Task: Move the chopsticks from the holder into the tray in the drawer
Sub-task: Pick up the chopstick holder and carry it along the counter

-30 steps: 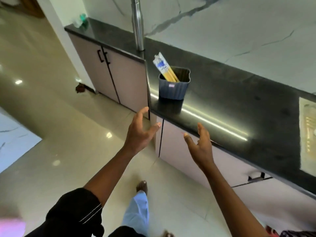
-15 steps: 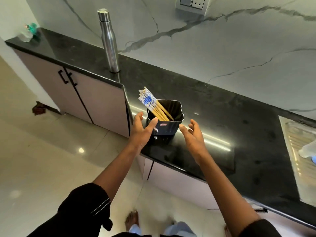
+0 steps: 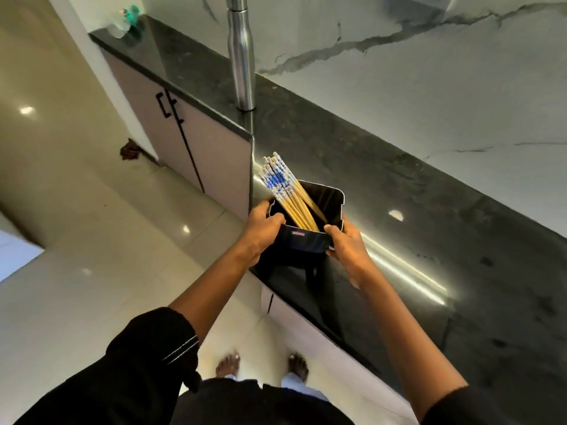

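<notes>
A dark blue, rounded-square plastic holder (image 3: 306, 242) is gripped from both sides where it stands near the front edge of the polished black stone bench (image 3: 414, 210), close to the bench's corner. The left hand (image 3: 260, 233) is curled round the holder's wall at 9 o'clock. The right hand (image 3: 348, 245) is clamped on the near corner at 4 o'clock, its thumb hooked over the rim. A bundle of yellow wooden chopsticks with blue-and-white patterned tops (image 3: 283, 191) is held by neither hand and is seen inside the holder. Its long axis is tilted, with the tips sunk towards 5 o'clock and the patterned tops thrown out over the rim towards 11 o'clock. The tops lie at about 1 o'clock from the left hand, which is plainly the nearer, and at about 10 o'clock from the right, so a grasp on the tops would be shorter for the left hand. No drawer or tray is shown in view. A tall brushed-steel bottle (image 3: 242, 62) is seen further back at 12 o'clock. Half a second earlier both hands were spread open and held just clear of the holder's walls, and now they are closed on it. The holder's spot and the chopsticks' lean appear unchanged.
</notes>
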